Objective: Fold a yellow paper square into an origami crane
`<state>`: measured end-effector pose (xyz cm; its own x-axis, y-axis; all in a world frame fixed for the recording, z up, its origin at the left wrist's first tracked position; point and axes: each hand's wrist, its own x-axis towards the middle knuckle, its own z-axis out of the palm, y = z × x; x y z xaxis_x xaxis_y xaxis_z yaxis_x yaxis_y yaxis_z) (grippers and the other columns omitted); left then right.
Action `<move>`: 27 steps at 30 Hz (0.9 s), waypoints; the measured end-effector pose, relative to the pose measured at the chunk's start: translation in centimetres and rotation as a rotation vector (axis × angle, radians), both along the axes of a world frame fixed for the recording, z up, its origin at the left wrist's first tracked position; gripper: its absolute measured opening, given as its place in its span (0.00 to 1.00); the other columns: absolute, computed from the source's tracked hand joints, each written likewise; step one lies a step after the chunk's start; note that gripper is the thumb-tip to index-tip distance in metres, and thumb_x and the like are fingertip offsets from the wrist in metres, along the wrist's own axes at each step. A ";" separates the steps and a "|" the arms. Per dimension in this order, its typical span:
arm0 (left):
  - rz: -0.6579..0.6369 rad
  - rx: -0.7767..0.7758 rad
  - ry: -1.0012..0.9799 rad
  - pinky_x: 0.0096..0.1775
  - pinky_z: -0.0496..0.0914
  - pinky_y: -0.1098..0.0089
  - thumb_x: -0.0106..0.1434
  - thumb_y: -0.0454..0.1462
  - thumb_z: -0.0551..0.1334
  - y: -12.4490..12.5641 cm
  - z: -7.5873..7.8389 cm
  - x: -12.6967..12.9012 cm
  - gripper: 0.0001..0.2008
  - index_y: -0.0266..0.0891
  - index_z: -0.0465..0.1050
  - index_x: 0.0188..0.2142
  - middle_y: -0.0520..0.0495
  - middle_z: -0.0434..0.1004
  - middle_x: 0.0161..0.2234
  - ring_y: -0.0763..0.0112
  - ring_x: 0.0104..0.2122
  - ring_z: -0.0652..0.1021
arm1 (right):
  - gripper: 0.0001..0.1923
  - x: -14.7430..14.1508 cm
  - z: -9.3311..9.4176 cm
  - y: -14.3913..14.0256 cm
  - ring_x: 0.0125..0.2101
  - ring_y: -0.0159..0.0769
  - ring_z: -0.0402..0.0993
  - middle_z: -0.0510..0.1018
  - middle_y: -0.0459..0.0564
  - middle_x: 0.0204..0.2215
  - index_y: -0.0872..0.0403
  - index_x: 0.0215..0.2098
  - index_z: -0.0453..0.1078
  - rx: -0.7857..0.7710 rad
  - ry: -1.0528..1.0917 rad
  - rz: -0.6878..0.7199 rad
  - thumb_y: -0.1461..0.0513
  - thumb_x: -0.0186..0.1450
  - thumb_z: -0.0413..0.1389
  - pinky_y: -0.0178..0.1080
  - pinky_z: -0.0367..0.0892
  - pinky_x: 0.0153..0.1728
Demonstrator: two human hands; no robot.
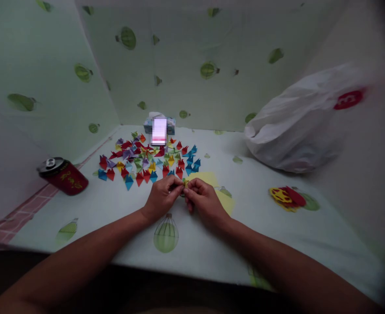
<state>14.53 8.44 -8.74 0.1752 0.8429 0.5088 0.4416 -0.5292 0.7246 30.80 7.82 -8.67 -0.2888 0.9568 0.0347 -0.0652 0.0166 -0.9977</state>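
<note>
My left hand (166, 192) and my right hand (202, 196) meet over the table, thumbs and fingertips pinched together. Between them is a small piece of folded yellow paper (186, 182), mostly hidden by the fingers. Beneath and beyond my right hand lie flat yellow paper sheets (208, 177). Just past my hands, many small origami figures with pointed tips, such as a blue one (128, 181) and a red one (139, 178), cover the table in red, blue, purple, green and yellow.
A red drink can (68, 176) leans at the left. Behind the origami, a phone with a lit, blurred screen (159, 130) stands against a tissue box (170, 125). To the right are a bulging white plastic bag (297, 126) and yellow and red cut-out pieces (285, 197).
</note>
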 end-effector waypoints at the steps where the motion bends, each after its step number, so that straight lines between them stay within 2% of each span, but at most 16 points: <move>1: 0.002 -0.019 -0.006 0.32 0.69 0.72 0.62 0.33 0.62 -0.1 0.0 0.1 0.03 0.38 0.74 0.31 0.49 0.77 0.28 0.72 0.28 0.76 | 0.11 0.0 0.1 -0.1 0.17 0.28 0.63 0.68 0.39 0.19 0.51 0.29 0.61 0.074 -0.065 -0.036 0.57 0.62 0.59 0.33 0.59 0.20; 5: -0.002 -0.099 -0.086 0.31 0.70 0.73 0.63 0.35 0.63 -0.2 -0.2 0.2 0.03 0.38 0.74 0.32 0.49 0.78 0.28 0.71 0.28 0.77 | 0.07 0.3 0.7 -0.6 0.25 0.32 0.65 0.70 0.44 0.24 0.52 0.28 0.64 0.392 -0.282 -0.120 0.62 0.64 0.56 0.36 0.60 0.28; 8: -0.035 -0.169 -0.179 0.32 0.72 0.72 0.63 0.38 0.64 0.0 -0.5 0.2 0.05 0.38 0.73 0.32 0.49 0.78 0.28 0.71 0.28 0.78 | 0.09 0.4 0.8 -0.7 0.25 0.33 0.66 0.70 0.45 0.23 0.52 0.31 0.66 0.457 -0.297 -0.037 0.60 0.69 0.51 0.36 0.62 0.28; 10: -0.046 -0.181 -0.191 0.31 0.72 0.73 0.63 0.39 0.64 0.1 -0.5 0.2 0.06 0.38 0.73 0.32 0.49 0.78 0.28 0.71 0.27 0.78 | 0.09 0.4 0.6 -0.6 0.22 0.32 0.66 0.70 0.44 0.22 0.51 0.32 0.66 0.397 -0.248 0.012 0.59 0.70 0.50 0.36 0.63 0.26; 12: -0.040 -0.150 -0.160 0.30 0.70 0.73 0.63 0.38 0.64 0.1 -0.4 0.1 0.06 0.38 0.74 0.32 0.49 0.78 0.27 0.71 0.27 0.77 | 0.07 0.3 0.3 -0.5 0.19 0.30 0.67 0.71 0.42 0.23 0.51 0.32 0.64 0.272 -0.150 0.028 0.58 0.68 0.53 0.35 0.63 0.24; 15: -0.037 -0.099 -0.087 0.31 0.69 0.74 0.63 0.35 0.64 0.0 0.0 0.1 0.04 0.38 0.74 0.31 0.49 0.77 0.27 0.72 0.28 0.76 | 0.11 0.2 0.0 -0.2 0.17 0.28 0.68 0.73 0.41 0.23 0.51 0.32 0.61 0.105 0.015 0.054 0.55 0.67 0.55 0.34 0.65 0.20; 18: -0.045 -0.058 -0.035 0.31 0.68 0.73 0.63 0.34 0.63 -0.2 0.3 0.1 0.04 0.38 0.74 0.31 0.50 0.77 0.27 0.72 0.28 0.76 | 0.14 0.2 0.0 0.1 0.15 0.28 0.69 0.74 0.40 0.22 0.51 0.32 0.60 0.015 0.107 0.085 0.52 0.65 0.56 0.33 0.66 0.18; 21: -0.048 -0.020 -0.003 0.32 0.68 0.73 0.64 0.34 0.63 -0.3 0.4 0.1 0.04 0.38 0.74 0.31 0.50 0.77 0.27 0.72 0.28 0.76 | 0.14 0.3 0.2 0.2 0.15 0.27 0.69 0.74 0.39 0.21 0.51 0.33 0.59 -0.001 0.105 0.081 0.52 0.64 0.58 0.32 0.64 0.17; 27: -0.056 0.013 0.045 0.32 0.67 0.72 0.65 0.32 0.62 -0.3 0.4 0.1 0.05 0.37 0.74 0.31 0.50 0.77 0.27 0.72 0.28 0.76 | 0.10 0.4 0.6 -0.2 0.14 0.26 0.69 0.73 0.40 0.21 0.52 0.33 0.60 0.099 -0.030 0.011 0.56 0.65 0.56 0.32 0.62 0.17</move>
